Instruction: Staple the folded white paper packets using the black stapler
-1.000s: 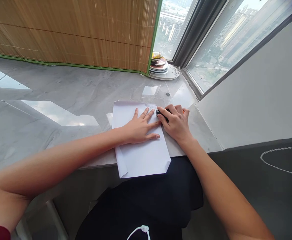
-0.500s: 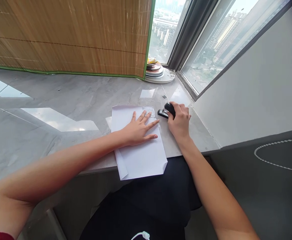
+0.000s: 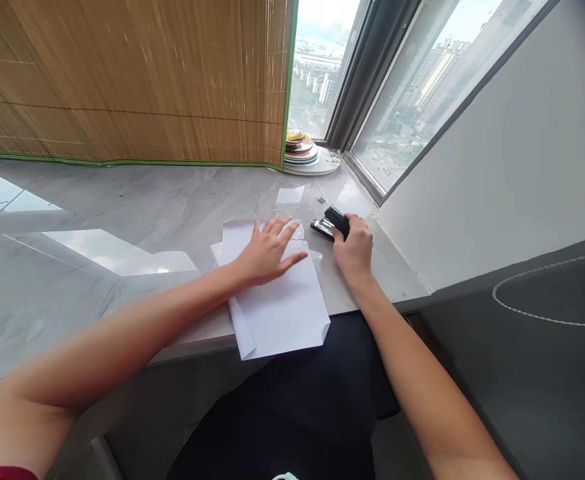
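head view: right hand grips the stapler just right of the paper, nose pointing far-left; left hand, fingers spread, is over the paper, which overhangs the table's near edge.

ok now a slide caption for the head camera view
Left hand spread over white paper, right hand gripping a black stapler, on a marbled ledge by the window.
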Tool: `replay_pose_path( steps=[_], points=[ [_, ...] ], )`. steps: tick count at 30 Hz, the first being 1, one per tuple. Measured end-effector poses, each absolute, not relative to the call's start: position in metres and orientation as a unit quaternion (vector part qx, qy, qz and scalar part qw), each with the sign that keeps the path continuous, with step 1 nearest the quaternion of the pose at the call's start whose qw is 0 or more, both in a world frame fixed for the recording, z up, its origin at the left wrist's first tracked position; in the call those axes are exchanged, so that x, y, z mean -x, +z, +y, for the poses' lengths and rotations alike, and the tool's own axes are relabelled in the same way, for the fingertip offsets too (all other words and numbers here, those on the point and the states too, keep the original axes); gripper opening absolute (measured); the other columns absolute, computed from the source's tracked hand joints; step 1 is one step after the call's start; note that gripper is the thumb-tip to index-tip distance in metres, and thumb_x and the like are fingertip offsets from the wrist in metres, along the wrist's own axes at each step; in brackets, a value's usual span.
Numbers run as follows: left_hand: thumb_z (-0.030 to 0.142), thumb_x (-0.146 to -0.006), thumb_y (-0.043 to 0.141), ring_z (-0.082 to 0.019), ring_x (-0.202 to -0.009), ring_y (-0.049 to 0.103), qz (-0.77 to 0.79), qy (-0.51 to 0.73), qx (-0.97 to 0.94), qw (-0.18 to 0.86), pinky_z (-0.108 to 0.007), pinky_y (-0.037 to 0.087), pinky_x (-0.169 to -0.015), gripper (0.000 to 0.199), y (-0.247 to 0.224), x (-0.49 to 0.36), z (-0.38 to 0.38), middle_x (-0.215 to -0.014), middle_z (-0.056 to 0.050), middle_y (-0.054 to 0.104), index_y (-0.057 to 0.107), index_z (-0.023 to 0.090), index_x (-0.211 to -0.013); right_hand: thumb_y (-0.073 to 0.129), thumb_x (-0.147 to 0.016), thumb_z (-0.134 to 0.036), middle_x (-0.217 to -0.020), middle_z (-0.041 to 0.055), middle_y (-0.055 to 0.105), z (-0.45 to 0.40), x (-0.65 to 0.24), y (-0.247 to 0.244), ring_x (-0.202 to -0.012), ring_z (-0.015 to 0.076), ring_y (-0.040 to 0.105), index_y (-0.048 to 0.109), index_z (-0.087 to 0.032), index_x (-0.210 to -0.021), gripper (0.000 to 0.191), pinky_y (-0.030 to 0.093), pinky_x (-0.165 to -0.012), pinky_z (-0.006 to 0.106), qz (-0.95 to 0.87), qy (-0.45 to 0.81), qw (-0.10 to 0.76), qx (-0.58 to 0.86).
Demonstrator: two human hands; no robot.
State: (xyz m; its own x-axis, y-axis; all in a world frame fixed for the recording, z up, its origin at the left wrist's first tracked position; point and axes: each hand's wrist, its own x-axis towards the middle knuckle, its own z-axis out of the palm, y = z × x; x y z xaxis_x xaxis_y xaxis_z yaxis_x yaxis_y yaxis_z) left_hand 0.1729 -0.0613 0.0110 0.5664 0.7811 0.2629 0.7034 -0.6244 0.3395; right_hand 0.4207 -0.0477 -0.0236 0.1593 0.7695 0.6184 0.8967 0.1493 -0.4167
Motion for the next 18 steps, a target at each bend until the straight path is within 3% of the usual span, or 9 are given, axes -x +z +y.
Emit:
replay_pose_path(
  steps=[3,4,6,8,10,14,18],
  points=[
    [0.057,-0.110,0.038,-0.029,-0.115,0.066,0.455,0.354,-0.815,0.058,-0.042,0.050,-0.102,0.050,0.023,-0.147,-0.036,-0.119,-0.016,0.072,0.072,0.020,-0.110,0.052,-0.099,-0.023,-0.117,0.0184,0.070,-0.056,-0.403,-0.009,-0.107,0.0359,0.062,0.062,-0.020,-0.132,0.035,0.052,-0.089,0.050,-0.646,-0.072,0.412,0.639],
    [0.056,-0.110,0.037,-0.025,-0.094,0.066,0.477,0.394,-0.783,0.058,-0.036,0.051,-0.087,0.052,0.025,-0.135,-0.025,-0.094,-0.012,0.070,0.068,0.020,-0.087,0.052,-0.100,-0.022,-0.119,0.0179,0.070,-0.060,-0.392,-0.003,-0.108,0.0352,0.062,0.062,-0.020,-0.132,0.034,0.052,-0.089,0.049,-0.657,-0.059,0.408,0.631],
    [0.055,-0.111,0.034,-0.018,-0.064,0.050,0.527,0.450,-0.717,0.081,-0.031,0.039,-0.064,0.060,0.025,-0.108,0.000,-0.062,-0.003,0.045,0.045,0.023,-0.061,0.051,-0.101,-0.019,-0.122,0.0163,0.069,-0.070,-0.368,0.008,-0.108,0.0332,0.062,0.060,-0.021,-0.132,0.032,0.052,-0.088,0.046,-0.691,-0.018,0.386,0.611],
    [0.054,-0.110,0.037,-0.015,-0.056,0.032,0.572,0.500,-0.645,0.087,-0.033,0.026,-0.057,0.060,0.021,-0.084,0.022,-0.057,0.000,0.026,0.027,0.024,-0.058,0.051,-0.102,-0.016,-0.123,0.0151,0.069,-0.079,-0.342,0.016,-0.108,0.0314,0.063,0.059,-0.022,-0.130,0.030,0.051,-0.086,0.042,-0.729,0.024,0.345,0.591],
    [0.050,-0.108,0.040,-0.014,-0.057,0.023,0.600,0.526,-0.597,0.075,-0.035,0.020,-0.058,0.059,0.016,-0.069,0.036,-0.058,0.001,0.020,0.021,0.024,-0.059,0.052,-0.103,-0.014,-0.124,0.0141,0.069,-0.085,-0.322,0.020,-0.109,0.0304,0.062,0.059,-0.022,-0.127,0.026,0.050,-0.084,0.039,-0.756,0.051,0.300,0.579],
    [0.045,-0.106,0.042,-0.014,-0.058,0.021,0.621,0.520,-0.581,0.075,-0.037,0.019,-0.061,0.058,0.008,-0.067,0.043,-0.057,0.002,0.019,0.020,0.025,-0.057,0.056,-0.104,-0.014,-0.121,0.0123,0.070,-0.090,-0.299,0.018,-0.108,0.0292,0.061,0.061,-0.022,-0.120,0.018,0.049,-0.083,0.038,-0.777,0.082,0.262,0.567],
    [0.046,-0.104,0.045,-0.014,-0.057,0.022,0.612,0.509,-0.595,0.107,-0.036,0.018,-0.060,0.058,0.001,-0.076,0.042,-0.056,0.002,0.022,0.023,0.024,-0.056,0.063,-0.105,-0.024,-0.115,0.0105,0.073,-0.088,-0.298,0.013,-0.107,0.0286,0.062,0.064,-0.023,-0.120,0.015,0.049,-0.089,0.039,-0.796,0.089,0.288,0.525]
  ],
)
